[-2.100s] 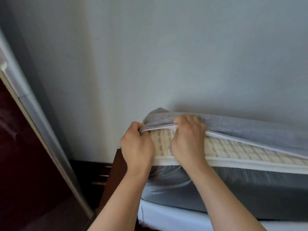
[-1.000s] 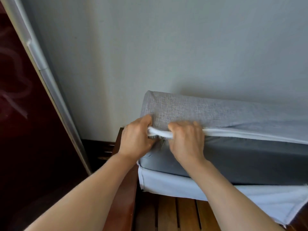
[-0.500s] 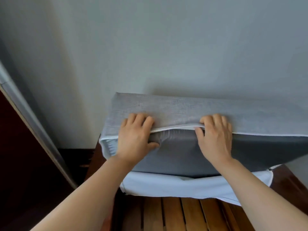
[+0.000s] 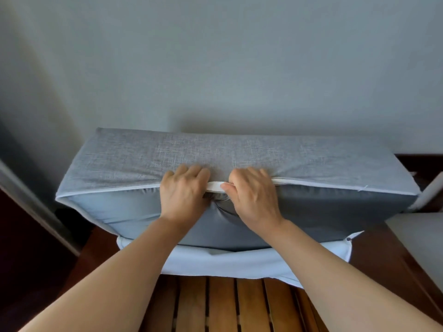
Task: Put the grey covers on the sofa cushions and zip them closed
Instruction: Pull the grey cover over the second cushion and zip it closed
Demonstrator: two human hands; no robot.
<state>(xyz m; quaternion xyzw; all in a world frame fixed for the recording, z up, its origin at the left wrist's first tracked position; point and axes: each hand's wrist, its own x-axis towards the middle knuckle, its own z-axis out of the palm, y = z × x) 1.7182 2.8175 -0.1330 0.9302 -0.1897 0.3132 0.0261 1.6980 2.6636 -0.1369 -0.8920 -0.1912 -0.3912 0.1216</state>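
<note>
Woven grey cover (image 4: 215, 152), hands (image 4: 217, 190) pinching white seam (image 4: 214, 186)

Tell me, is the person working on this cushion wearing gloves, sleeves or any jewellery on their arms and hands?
No. Both the left hand and the right hand are bare, with no gloves, rings, watch or bracelet showing. Both forearms are uncovered up to the picture's lower edge, so no sleeve is visible. Nails look short and unpainted where they show.

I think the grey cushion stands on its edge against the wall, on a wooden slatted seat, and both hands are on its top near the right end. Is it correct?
Not quite. The left hand and right hand are near the middle of the cushion, not the right end, as the head view shows. It does stand on edge against the wall on the slatted seat.
</note>
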